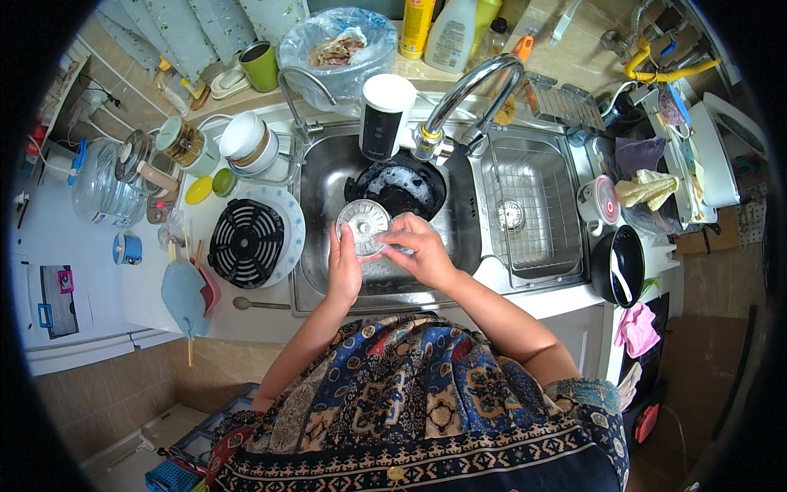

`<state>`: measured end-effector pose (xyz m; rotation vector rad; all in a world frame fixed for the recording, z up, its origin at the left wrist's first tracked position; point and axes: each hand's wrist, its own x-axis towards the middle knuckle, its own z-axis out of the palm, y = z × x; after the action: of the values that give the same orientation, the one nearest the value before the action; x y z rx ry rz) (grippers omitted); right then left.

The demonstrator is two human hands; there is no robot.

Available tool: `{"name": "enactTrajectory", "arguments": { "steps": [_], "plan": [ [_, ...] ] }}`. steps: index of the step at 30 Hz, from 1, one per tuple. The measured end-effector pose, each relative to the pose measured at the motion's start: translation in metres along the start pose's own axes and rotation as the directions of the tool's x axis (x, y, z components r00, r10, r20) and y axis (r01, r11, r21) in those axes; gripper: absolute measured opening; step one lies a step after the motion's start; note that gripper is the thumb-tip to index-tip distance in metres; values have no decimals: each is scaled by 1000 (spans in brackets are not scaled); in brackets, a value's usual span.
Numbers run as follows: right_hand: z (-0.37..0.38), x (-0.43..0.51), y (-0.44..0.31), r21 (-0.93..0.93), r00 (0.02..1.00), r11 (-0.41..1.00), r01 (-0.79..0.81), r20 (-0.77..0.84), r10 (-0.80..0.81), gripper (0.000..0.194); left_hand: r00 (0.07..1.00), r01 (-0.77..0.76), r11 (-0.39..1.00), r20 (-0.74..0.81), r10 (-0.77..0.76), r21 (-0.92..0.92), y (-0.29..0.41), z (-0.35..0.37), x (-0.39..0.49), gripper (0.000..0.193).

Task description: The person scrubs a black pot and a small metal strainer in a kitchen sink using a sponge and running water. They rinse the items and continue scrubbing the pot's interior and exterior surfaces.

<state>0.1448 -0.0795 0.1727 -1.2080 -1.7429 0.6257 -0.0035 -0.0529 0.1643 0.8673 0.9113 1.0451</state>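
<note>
A round metal sink strainer basket, slotted around a central knob, is tilted up over the left sink basin. My left hand grips its lower left rim. At its right edge, the thumb and fingers of my right hand pinch the rim. Something whitish and translucent shows under these fingers; I cannot tell what it is. Behind the strainer, a black pan with suds in it sits in the basin. A black and white cylindrical device on the faucet stands over the pan.
A chrome gooseneck faucet arches behind the basins. The right basin holds a wire rack. Left of the sink, a slotted black tray lies on a plate, near a spoon. A black bowl stands at right.
</note>
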Motion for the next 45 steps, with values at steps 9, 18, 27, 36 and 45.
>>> {"name": "enactTrajectory", "arguments": {
  "steps": [9, 18, 27, 36, 45],
  "plan": [
    [-1, 5, 2, -4, 997, 997, 82, 3, -82, 14, 997, -60, 993, -37, 64, 102, -12, -7, 3, 38],
    [-2, 9, -10, -105, 979, 975, 195, 78, -188, 11, 980, -179, 904, -14, 200, 388, -10, -6, 5, 41],
    [-14, 26, -15, 97, 954, 993, 72, 284, -97, 9, 986, -29, 963, -149, 71, 269, -23, -21, 13, 41],
    [-74, 165, -77, -112, 915, 922, 370, 213, -342, 6, 984, -24, 998, -180, 13, -59, -24, -44, 24, 44],
    [-66, 375, 2, -612, 858, 784, 98, 451, 245, 43, 963, 55, 949, -267, 31, 311, -35, -49, 15, 47]
  ]
}}
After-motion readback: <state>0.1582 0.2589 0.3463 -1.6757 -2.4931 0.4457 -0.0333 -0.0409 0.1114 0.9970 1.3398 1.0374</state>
